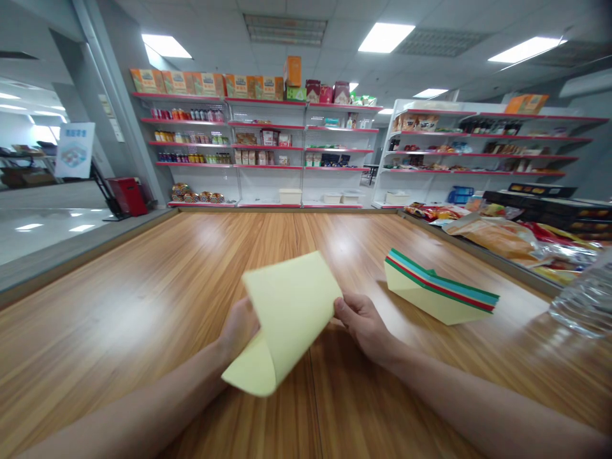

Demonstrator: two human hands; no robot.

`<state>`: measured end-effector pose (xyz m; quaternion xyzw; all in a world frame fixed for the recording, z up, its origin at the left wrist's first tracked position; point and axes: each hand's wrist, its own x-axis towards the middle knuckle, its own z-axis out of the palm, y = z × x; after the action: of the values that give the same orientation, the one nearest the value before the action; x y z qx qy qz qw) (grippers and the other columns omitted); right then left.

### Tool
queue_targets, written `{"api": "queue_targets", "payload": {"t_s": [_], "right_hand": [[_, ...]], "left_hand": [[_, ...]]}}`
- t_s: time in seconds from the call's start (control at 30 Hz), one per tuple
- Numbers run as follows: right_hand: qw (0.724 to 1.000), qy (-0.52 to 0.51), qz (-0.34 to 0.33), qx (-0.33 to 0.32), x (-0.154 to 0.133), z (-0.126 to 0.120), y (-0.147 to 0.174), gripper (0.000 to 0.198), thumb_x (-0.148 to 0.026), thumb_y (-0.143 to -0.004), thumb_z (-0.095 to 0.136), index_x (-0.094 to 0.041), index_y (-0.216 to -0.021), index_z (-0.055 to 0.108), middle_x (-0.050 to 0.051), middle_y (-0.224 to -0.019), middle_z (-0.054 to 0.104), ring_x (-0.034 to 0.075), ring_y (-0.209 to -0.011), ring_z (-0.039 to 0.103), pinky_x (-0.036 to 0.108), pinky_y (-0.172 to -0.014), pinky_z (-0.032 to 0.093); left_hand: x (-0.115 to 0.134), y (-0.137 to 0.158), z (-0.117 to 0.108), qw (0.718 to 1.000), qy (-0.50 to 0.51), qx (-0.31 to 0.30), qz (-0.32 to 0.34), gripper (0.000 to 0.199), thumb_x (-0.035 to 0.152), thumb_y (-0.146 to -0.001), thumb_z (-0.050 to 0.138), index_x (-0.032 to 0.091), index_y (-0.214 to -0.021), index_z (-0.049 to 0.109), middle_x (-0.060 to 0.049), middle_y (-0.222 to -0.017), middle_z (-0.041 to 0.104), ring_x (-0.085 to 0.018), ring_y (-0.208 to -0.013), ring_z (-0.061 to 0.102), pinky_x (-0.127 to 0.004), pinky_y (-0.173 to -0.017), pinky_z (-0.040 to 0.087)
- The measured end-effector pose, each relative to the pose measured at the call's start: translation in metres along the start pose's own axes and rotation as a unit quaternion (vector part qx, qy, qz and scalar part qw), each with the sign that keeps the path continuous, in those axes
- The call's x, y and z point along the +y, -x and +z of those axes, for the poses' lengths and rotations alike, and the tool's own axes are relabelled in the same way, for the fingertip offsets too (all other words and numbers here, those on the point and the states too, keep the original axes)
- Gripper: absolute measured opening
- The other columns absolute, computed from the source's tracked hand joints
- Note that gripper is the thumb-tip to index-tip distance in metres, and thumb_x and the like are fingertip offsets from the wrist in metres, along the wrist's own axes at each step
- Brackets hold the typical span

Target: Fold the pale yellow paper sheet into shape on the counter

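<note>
A pale yellow sheet of paper (291,303) is held up above the wooden table, its lower left part curling over. My right hand (363,322) pinches the sheet's right edge between thumb and fingers. Behind the left edge is my left hand (239,325), gripping the sheet with its fingertips hidden by the paper. To the right, a folded paper boat (435,290) rests on the table, pale yellow below with green, blue, white and red stripes along its top. Neither hand touches the boat.
The wooden table (143,306) has a raised rim. A clear plastic bottle (586,299) lies at the right edge. Beyond the right rim are packaged snacks (497,236) and black boxes (549,210). Stocked shelves (268,127) stand behind, and a red box (128,196) at far left.
</note>
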<state>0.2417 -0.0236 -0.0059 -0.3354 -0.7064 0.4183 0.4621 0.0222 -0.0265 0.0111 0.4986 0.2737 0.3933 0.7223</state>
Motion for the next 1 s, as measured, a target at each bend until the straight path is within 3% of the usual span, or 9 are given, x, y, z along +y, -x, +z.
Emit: {"api": "queue_targets", "payload": {"t_s": [0.1, 0.2, 0.3, 0.37, 0.47, 0.57, 0.7, 0.8, 1.0], "right_hand": [[0.996, 0.017, -0.03, 0.077, 0.007, -0.001, -0.003, 0.039, -0.046, -0.088, 0.044, -0.015, -0.07, 0.061, 0.006, -0.074, 0.058, 0.017, -0.072, 0.055, 0.032, -0.068, 0.047], [0.988, 0.017, -0.04, 0.146, 0.009, -0.001, -0.006, 0.037, -0.044, -0.086, 0.049, -0.015, -0.067, 0.061, 0.005, -0.07, 0.059, 0.015, -0.062, 0.055, 0.03, -0.06, 0.048], [0.977, -0.007, -0.014, 0.214, 0.007, 0.002, -0.009, 0.037, -0.046, -0.083, 0.053, -0.014, -0.066, 0.06, 0.005, -0.065, 0.063, 0.014, -0.052, 0.056, 0.028, -0.05, 0.047], [0.973, -0.013, 0.028, 0.228, 0.006, 0.004, -0.009, 0.037, -0.047, -0.081, 0.054, -0.013, -0.068, 0.06, 0.005, -0.059, 0.063, 0.013, -0.045, 0.056, 0.026, -0.043, 0.047], [0.981, -0.004, 0.068, 0.183, 0.007, 0.006, -0.008, 0.034, -0.046, -0.081, 0.055, -0.013, -0.082, 0.063, 0.006, -0.065, 0.067, 0.016, -0.048, 0.061, 0.026, -0.042, 0.049], [0.993, 0.032, 0.02, 0.112, 0.007, 0.007, -0.005, 0.027, -0.04, -0.084, 0.053, -0.018, -0.093, 0.065, 0.006, -0.085, 0.068, 0.019, -0.072, 0.066, 0.028, -0.053, 0.054], [0.986, 0.141, -0.063, 0.055, -0.002, 0.006, -0.002, 0.021, -0.03, -0.086, 0.05, -0.02, -0.089, 0.068, 0.003, -0.08, 0.066, 0.018, -0.076, 0.062, 0.028, -0.066, 0.05], [0.981, 0.166, -0.084, 0.059, -0.008, 0.003, 0.0, 0.024, -0.03, -0.088, 0.047, -0.018, -0.087, 0.068, 0.003, -0.074, 0.064, 0.018, -0.071, 0.059, 0.027, -0.061, 0.046], [0.984, 0.147, -0.051, 0.086, -0.005, 0.0, 0.002, 0.036, -0.041, -0.085, 0.05, -0.015, -0.067, 0.067, 0.002, -0.06, 0.056, 0.017, -0.058, 0.053, 0.025, -0.049, 0.04]], "left_hand": [[0.002, -0.003, -0.011, 0.995, 0.095, 0.026, 0.033, 0.072, 0.062, -0.079, 0.037, 0.018, -0.135, 0.027, -0.013, -0.112, 0.062, -0.03, -0.105, 0.057, -0.046, -0.088, 0.042], [0.0, -0.006, -0.018, 0.977, 0.183, 0.09, 0.068, 0.078, 0.065, -0.08, 0.034, 0.021, -0.14, 0.012, -0.016, -0.119, 0.057, -0.029, -0.11, 0.055, -0.047, -0.092, 0.04], [-0.002, -0.008, -0.018, 0.969, 0.176, 0.148, 0.087, 0.079, 0.064, -0.079, 0.038, 0.026, -0.14, 0.006, -0.019, -0.127, 0.049, -0.029, -0.111, 0.054, -0.046, -0.091, 0.042], [-0.002, -0.007, -0.012, 0.971, 0.147, 0.152, 0.11, 0.079, 0.058, -0.08, 0.046, 0.031, -0.14, 0.003, -0.019, -0.13, 0.044, -0.029, -0.11, 0.054, -0.047, -0.092, 0.042], [-0.003, -0.006, 0.0, 0.975, 0.091, 0.144, 0.141, 0.085, 0.039, -0.078, 0.061, 0.039, -0.139, 0.001, -0.016, -0.134, 0.04, -0.027, -0.104, 0.059, -0.048, -0.092, 0.041], [-0.007, -0.006, 0.006, 0.976, 0.048, 0.146, 0.154, 0.085, 0.023, -0.071, 0.071, 0.036, -0.137, 0.019, -0.013, -0.128, 0.048, -0.025, -0.1, 0.061, -0.046, -0.088, 0.045], [-0.014, -0.01, -0.003, 0.979, 0.02, 0.147, 0.138, 0.046, 0.019, -0.068, 0.073, 0.012, -0.11, 0.057, -0.013, -0.105, 0.064, -0.027, -0.101, 0.059, -0.041, -0.091, 0.044], [-0.016, -0.012, -0.009, 0.982, 0.041, 0.139, 0.121, 0.028, 0.02, -0.072, 0.07, 0.01, -0.097, 0.064, -0.012, -0.105, 0.065, -0.025, -0.105, 0.056, -0.039, -0.094, 0.041], [-0.012, -0.006, -0.005, 0.989, 0.041, 0.049, 0.132, 0.035, 0.02, -0.07, 0.071, 0.015, -0.104, 0.065, -0.011, -0.112, 0.064, -0.027, -0.107, 0.055, -0.039, -0.09, 0.044]]}}
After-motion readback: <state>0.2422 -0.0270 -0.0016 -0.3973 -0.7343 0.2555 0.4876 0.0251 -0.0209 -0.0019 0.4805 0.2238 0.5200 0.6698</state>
